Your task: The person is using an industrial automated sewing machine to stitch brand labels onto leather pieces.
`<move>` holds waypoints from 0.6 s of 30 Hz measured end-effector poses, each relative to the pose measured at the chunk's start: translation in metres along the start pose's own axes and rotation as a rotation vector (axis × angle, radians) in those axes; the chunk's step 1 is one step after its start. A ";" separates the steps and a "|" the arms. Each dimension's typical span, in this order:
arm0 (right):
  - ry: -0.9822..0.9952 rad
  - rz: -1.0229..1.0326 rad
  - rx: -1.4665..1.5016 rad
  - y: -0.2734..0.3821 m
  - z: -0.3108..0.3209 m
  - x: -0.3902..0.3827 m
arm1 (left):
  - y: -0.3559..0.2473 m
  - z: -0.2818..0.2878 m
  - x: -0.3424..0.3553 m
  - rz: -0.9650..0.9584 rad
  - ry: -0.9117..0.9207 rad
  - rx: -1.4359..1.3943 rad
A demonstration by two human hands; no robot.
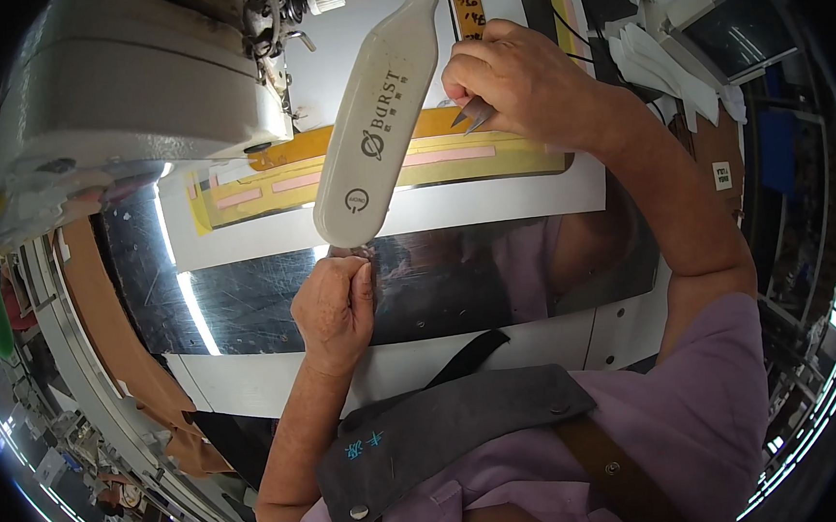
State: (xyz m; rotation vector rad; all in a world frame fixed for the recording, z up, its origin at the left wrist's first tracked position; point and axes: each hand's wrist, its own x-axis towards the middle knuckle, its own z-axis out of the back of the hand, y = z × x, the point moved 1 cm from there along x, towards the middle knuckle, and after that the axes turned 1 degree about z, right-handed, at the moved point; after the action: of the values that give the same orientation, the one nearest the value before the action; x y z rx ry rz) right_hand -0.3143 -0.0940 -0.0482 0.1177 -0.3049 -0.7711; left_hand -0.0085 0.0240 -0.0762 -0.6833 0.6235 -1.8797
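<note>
My right hand is closed on small pointed metal snips, over the right part of a yellow template with pink strips. The template lies on white board, with an orange-brown bar along its upper side. My left hand is closed at the near end of a white paddle-shaped lamp, above the dark shiny plate; a small thing between its fingers is too small to make out. The lamp hangs over the middle of the template and hides part of it.
A cream sewing machine head fills the upper left. Black cables, white paper pieces and a dark screen are at the upper right. Brown fabric or board is along the left edge of the work surface.
</note>
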 end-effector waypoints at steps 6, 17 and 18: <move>-0.189 -0.046 0.250 0.038 0.016 -0.012 | 0.004 0.000 -0.005 -0.051 -0.094 -0.001; -0.256 -0.049 0.219 0.175 -0.025 -0.045 | -0.030 -0.007 -0.024 0.572 0.201 -1.132; -0.267 -0.064 0.232 0.182 -0.023 -0.048 | -0.029 -0.008 -0.029 0.664 0.272 -1.210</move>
State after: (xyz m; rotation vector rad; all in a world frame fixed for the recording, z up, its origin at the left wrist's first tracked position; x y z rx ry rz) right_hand -0.2181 0.0691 -0.0423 0.2448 -0.6474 -0.8139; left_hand -0.0226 0.0621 -0.0678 -0.7930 1.9416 -0.8284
